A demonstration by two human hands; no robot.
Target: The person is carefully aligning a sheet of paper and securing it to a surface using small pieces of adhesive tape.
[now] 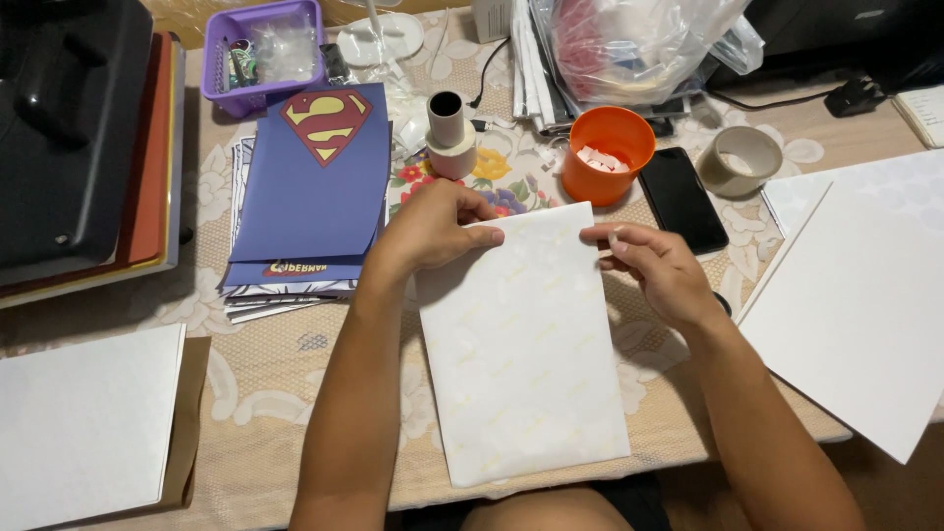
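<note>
1. Lying flat on the beige floral tablecloth (265, 383), a white rectangular sheet of paper with faint yellow markings (521, 354) sits in the middle of the scene, its near edge close to the table's near edge.
2. The person's left hand (433, 228) rests on the sheet's far left corner, thumb flat on the paper's top face and the other fingers curled behind the edge, pinching that corner.
3. The person's right hand (659, 270) is at the sheet's far right corner, thumb and forefinger close together at the paper's edge, the remaining fingers bent loosely.
4. Left of the left hand lies a stack of papers topped by a blue sheet bearing a red and yellow shield emblem (315, 182).
5. Just beyond the sheet stand a roll of white tape with a cardboard core (449, 138) and an orange plastic cup (608, 152).
6. Right of the cup lies a black phone (681, 197), then a beige tape roll (739, 160).
7. Large white boards lie at near left (84, 423) and at right (865, 295).
8. A purple plastic basket (261, 54) sits far left.
</note>
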